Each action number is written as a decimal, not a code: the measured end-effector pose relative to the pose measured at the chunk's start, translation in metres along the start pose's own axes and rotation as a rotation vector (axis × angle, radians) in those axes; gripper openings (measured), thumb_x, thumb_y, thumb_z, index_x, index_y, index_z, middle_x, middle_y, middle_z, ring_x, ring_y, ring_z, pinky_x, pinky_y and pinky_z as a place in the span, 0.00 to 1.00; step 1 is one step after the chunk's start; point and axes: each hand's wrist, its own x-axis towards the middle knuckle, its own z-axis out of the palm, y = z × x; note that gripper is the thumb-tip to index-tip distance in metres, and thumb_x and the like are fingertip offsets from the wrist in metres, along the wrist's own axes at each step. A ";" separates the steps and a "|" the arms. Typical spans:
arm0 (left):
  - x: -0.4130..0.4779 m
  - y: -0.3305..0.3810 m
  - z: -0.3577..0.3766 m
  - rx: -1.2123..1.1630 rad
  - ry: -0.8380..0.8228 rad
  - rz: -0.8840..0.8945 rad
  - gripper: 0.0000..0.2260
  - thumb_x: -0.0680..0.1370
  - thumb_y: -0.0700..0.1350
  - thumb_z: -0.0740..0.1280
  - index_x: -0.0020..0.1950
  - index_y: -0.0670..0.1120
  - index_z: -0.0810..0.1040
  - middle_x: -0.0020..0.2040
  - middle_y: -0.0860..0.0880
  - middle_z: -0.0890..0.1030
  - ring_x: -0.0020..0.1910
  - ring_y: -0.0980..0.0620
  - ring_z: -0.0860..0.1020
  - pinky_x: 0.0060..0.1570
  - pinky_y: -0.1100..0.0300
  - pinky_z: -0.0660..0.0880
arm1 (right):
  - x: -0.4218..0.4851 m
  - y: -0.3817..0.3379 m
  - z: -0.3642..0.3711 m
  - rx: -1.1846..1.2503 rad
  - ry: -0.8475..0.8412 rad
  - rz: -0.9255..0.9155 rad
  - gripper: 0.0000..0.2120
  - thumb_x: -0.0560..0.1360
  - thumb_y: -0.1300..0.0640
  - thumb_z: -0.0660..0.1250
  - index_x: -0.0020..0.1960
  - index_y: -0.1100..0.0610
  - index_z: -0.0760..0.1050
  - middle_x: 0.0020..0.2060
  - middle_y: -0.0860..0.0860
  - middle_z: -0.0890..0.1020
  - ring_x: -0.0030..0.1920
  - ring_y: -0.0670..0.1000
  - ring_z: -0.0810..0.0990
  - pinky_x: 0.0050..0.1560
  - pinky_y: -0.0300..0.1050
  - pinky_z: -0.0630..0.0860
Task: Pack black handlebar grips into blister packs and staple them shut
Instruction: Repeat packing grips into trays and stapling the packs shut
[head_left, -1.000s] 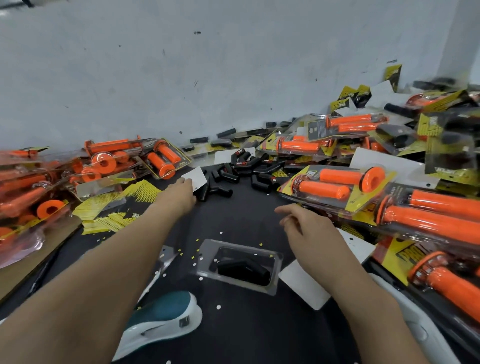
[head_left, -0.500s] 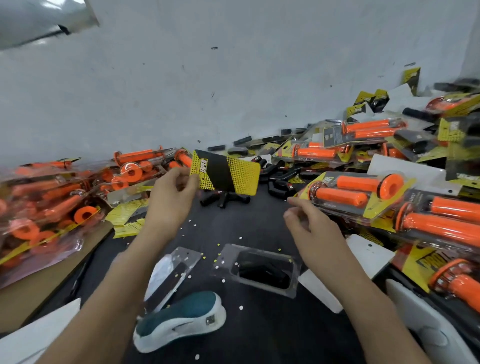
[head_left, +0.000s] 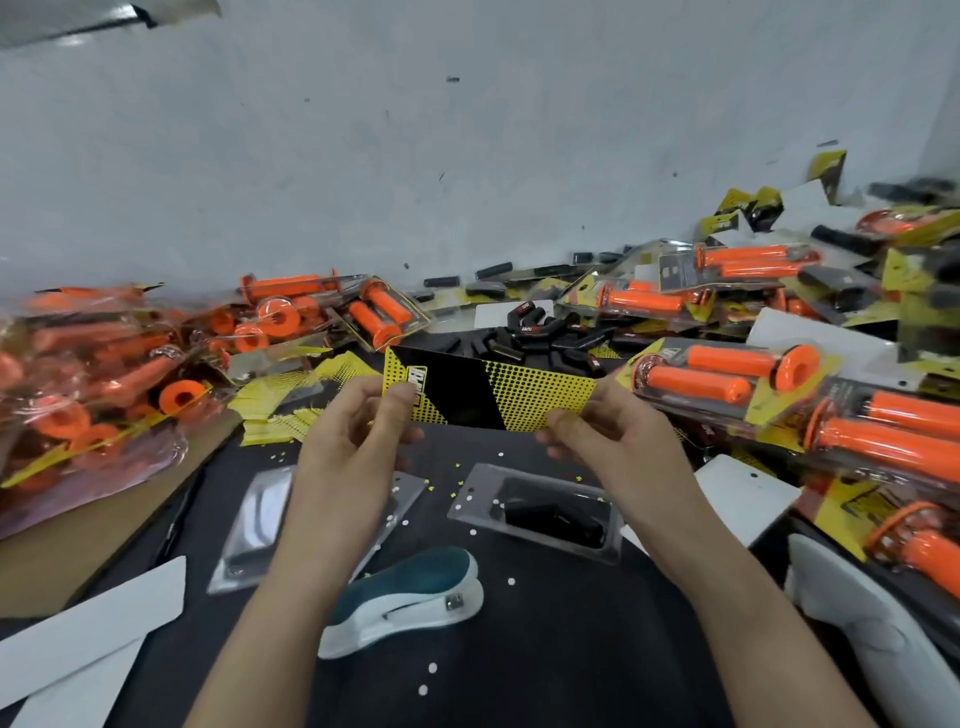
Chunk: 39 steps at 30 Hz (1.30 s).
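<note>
— So, what do the hands have?

— Both pinch 1 yellow-and-black card (head_left: 488, 391). The left hand (head_left: 353, 441) grasps its left end between thumb and curled fingers; the right hand (head_left: 608, 436) nips the right lower corner the same way. The card hangs level above the middle of the desk (head_left: 545, 649).

— And half a second ago?

— Only the left hand held it, higher up and tilted; the right hand was empty, loosely curled.

— Where is the black grip?

— 1 black handlebar grip (head_left: 550, 512) lies in the clear blister pack (head_left: 470, 501), flat on the desk below the right hand. The stapler (head_left: 410, 592) sits just beside it, toward the front edge. Loose black grips (head_left: 540, 338) are heaped near the back edge, behind the card.
</note>
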 end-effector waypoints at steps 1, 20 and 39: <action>0.002 0.001 0.000 -0.006 0.007 0.008 0.08 0.80 0.54 0.64 0.47 0.53 0.79 0.40 0.48 0.81 0.42 0.47 0.82 0.41 0.50 0.79 | 0.000 0.001 0.000 0.000 -0.003 0.000 0.03 0.79 0.60 0.68 0.52 0.54 0.80 0.44 0.49 0.86 0.47 0.47 0.85 0.47 0.36 0.79; 0.019 -0.015 0.014 -0.557 0.087 -0.560 0.06 0.81 0.35 0.61 0.52 0.39 0.78 0.43 0.45 0.86 0.39 0.53 0.85 0.40 0.57 0.82 | -0.019 0.003 0.018 -0.525 0.135 -0.262 0.14 0.77 0.66 0.68 0.56 0.48 0.76 0.59 0.36 0.78 0.62 0.34 0.74 0.58 0.28 0.72; 0.027 -0.061 -0.018 0.546 0.068 -0.329 0.15 0.80 0.39 0.59 0.66 0.45 0.73 0.51 0.49 0.77 0.49 0.45 0.76 0.43 0.54 0.71 | -0.023 0.039 0.024 -1.228 -0.245 0.123 0.22 0.83 0.40 0.50 0.75 0.44 0.62 0.71 0.43 0.70 0.72 0.51 0.66 0.78 0.56 0.49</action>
